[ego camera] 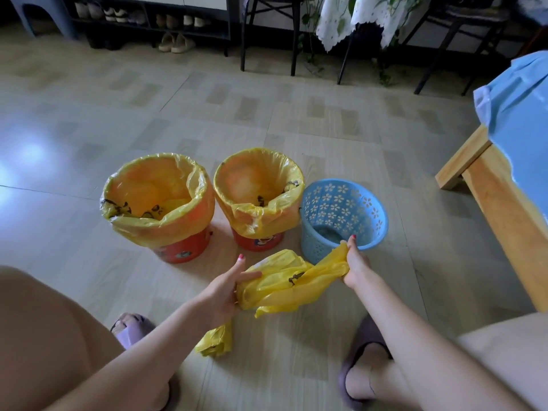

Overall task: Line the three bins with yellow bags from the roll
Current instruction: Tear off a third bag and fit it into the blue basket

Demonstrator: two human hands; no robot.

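Both hands, L [221, 287] & R [355, 264], grip a crumpled yellow bag [284, 287] by unlined blue bin [344, 215]; 2 orange bins lined.

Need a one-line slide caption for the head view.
Both hands, left and right, stretch a yellow bag before the unlined blue basket; two orange bins already lined.

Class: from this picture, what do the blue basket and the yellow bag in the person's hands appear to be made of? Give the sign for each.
Blue basket: probably moulded plastic, smooth and slightly glossy, with flower-shaped cut-outs in its wall. Yellow bag: thin plastic film, translucent and crinkled, bunching softly between the left hand and right hand.
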